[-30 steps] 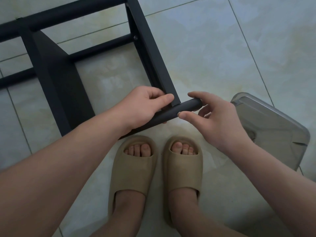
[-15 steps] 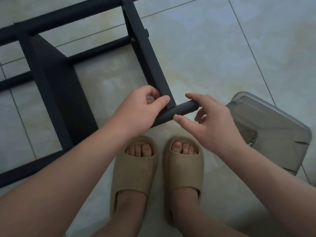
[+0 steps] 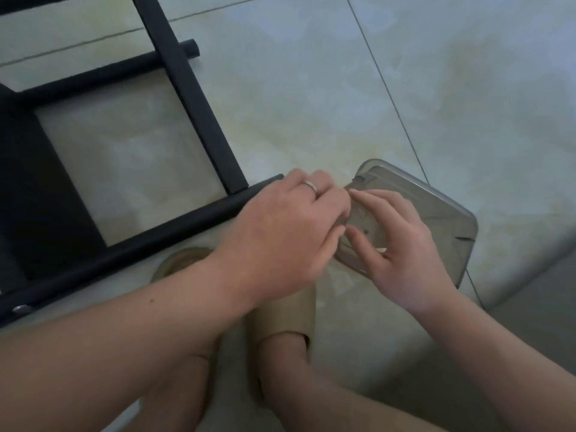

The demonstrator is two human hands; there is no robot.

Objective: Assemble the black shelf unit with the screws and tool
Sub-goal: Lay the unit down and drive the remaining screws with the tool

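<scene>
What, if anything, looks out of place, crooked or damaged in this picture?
Nothing looks spilled or broken. The black shelf frame rests on the tiled floor; one crossbar end sticks out past the upright, perhaps by design. The left hand and right hand meet over the clear plastic box; blur hides what they hold.

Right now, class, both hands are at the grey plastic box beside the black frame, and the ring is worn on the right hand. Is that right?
Not quite. The head view shows the ring on the left hand, not the right hand. The rest stands: both hands are at the grey plastic box beside the black frame.
</scene>
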